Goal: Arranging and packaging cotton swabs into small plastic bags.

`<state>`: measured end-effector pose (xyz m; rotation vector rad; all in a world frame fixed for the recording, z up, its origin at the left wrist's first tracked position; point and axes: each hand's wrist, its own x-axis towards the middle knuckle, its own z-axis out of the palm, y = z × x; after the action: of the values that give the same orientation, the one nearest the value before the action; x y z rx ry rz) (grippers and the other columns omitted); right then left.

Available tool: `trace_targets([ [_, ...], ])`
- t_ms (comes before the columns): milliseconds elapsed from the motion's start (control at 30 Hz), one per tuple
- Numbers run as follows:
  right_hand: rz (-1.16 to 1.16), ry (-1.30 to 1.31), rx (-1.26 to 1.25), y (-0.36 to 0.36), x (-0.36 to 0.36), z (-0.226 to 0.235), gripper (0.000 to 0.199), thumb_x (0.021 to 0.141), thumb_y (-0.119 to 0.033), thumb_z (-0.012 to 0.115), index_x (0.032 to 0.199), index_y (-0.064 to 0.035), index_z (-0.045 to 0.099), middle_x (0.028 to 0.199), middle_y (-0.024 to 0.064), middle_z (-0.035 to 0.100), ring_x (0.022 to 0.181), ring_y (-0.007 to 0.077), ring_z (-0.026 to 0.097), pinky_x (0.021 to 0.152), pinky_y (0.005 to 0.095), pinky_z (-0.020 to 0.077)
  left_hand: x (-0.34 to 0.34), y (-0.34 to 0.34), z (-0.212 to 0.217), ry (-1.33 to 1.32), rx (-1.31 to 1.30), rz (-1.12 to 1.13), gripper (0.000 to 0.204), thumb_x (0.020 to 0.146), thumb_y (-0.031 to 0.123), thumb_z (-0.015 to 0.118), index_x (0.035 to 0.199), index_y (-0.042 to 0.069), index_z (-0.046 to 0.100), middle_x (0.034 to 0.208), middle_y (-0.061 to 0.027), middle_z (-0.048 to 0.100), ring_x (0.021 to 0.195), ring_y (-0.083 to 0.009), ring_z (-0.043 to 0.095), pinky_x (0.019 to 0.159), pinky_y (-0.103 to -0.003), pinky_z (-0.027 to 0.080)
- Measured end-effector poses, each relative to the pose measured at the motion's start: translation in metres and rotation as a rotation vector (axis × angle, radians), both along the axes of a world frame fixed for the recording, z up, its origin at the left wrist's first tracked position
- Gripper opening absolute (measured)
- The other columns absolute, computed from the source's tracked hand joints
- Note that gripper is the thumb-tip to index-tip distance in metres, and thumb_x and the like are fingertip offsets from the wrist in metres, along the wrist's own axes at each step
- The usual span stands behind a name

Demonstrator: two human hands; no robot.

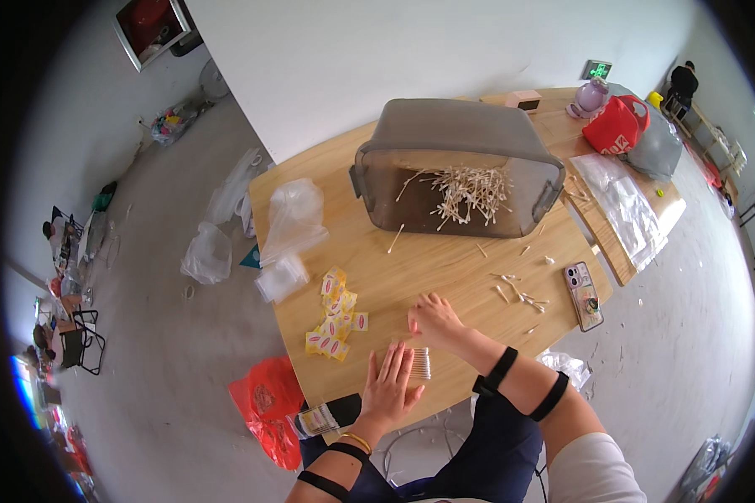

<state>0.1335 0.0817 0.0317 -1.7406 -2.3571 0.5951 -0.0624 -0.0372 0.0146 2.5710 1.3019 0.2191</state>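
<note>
My left hand (387,387) lies flat with its fingers stretched out over a neat row of cotton swabs (422,365) near the front edge of the table. The row's right part shows beside its fingertips. Just beyond the row, my right hand (436,321) is closed, knuckles up and fingers curled down. What its fingertips hold, if anything, is hidden. To the left lies a loose pile of yellow and white paper labels (335,318). Farther back, a grey translucent bin (457,121) rests on its side, its opening toward me, with a heap of cotton swabs (470,193) inside.
Loose swabs (524,295) are scattered right of my hands, near a phone (583,296). Clear plastic bags (295,214) lie at the table's left edge, above a red bag (268,398). Plastic sheets (625,210) and a red cap (617,126) are at the right.
</note>
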Motion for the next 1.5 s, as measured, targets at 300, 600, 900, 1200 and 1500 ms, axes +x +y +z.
trace_targets([
  [300,-0.038,0.107,0.534,0.117,0.018,0.002,0.028,0.079,0.001,0.060,0.104,-0.0098,0.066,0.115,0.0068,0.057,0.112,0.0278,0.053,0.095,0.0403,0.0446,0.009,0.007,-0.004,-0.052,0.008,-0.015,0.080,0.095,0.047,0.054,0.157,0.003,0.027,0.163,-0.0181,0.025,0.153,-0.0338,0.022,0.122,-0.062,0.014],
  [600,-0.025,0.090,0.225,0.067,0.003,-0.017,0.006,0.075,-0.012,0.069,0.081,-0.0127,0.067,0.094,0.0085,0.061,0.100,0.0295,0.057,0.085,0.0407,0.0468,0.005,0.004,-0.005,-0.073,-0.001,0.004,0.077,0.096,0.044,0.055,0.157,0.006,0.028,0.159,-0.0159,0.031,0.150,-0.0334,0.027,0.122,-0.061,0.016],
  [900,-0.145,0.500,0.173,-0.069,0.010,-0.013,0.012,0.085,-0.006,0.065,0.095,-0.0091,0.071,0.098,0.0114,0.065,0.100,0.0351,0.058,0.090,0.0435,0.0488,0.005,0.004,-0.009,-0.190,0.018,0.022,0.081,0.094,0.040,0.060,0.155,-0.001,0.026,0.158,-0.0209,0.029,0.150,-0.0365,0.025,0.123,-0.058,0.018],
  [1200,-0.279,0.473,0.278,-0.093,0.007,-0.007,0.026,0.087,-0.002,0.061,0.111,-0.0089,0.069,0.112,0.0125,0.062,0.106,0.0349,0.056,0.095,0.0436,0.0474,0.004,0.005,-0.009,-0.127,0.027,0.008,0.078,0.097,0.042,0.055,0.155,-0.003,0.026,0.163,-0.0222,0.021,0.153,-0.0382,0.018,0.123,-0.057,0.015],
  [1500,-0.295,0.391,0.243,-0.100,0.005,-0.014,0.029,0.088,-0.005,0.060,0.114,-0.0128,0.069,0.114,0.0105,0.061,0.111,0.0332,0.055,0.097,0.0433,0.0464,0.005,0.002,-0.013,-0.032,0.031,0.004,0.077,0.099,0.043,0.051,0.156,-0.001,0.025,0.165,-0.0179,0.021,0.154,-0.0331,0.016,0.124,-0.057,0.011],
])
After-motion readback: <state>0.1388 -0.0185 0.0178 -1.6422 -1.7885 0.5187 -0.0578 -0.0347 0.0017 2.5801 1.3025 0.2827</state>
